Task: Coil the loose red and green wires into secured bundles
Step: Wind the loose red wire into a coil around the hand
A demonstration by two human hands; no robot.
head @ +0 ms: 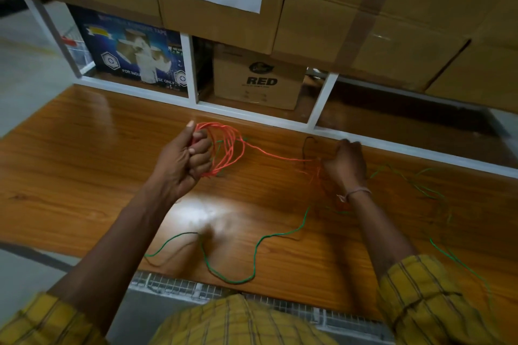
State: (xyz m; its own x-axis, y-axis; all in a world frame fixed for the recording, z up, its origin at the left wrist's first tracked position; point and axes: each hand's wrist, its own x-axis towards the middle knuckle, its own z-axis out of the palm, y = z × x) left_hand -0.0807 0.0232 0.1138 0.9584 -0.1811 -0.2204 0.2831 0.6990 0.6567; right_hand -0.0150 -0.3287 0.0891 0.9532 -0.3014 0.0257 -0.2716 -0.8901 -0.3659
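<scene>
Left hand: the left hand is closed in a fist, thumb raised, gripping one side of a coil of red wire; it sits near the centre of the view, slightly toward 10 o'clock.
Red wire: several loops hang from the fist on its 3 o'clock side, above the wooden tabletop; one strand runs from the coil toward 3 o'clock to the other hand.
Right hand: the right hand is at 3 o'clock from the coil, fingers curled down with the back of the hand up, and the red strand ends at it in a blurred tangle; whether the fingers actually pinch the strand I cannot tell.
Green wire: the green wire lies loose and uncoiled on the tabletop, snaking across the 6 o'clock part of the surface and out toward 4 o'clock past the right forearm.
Wrist: a thin bracelet circles the right wrist.
Behind: at 12 o'clock, a white shelf frame holds a carton printed "RED", with larger cardboard boxes stacked above.
</scene>
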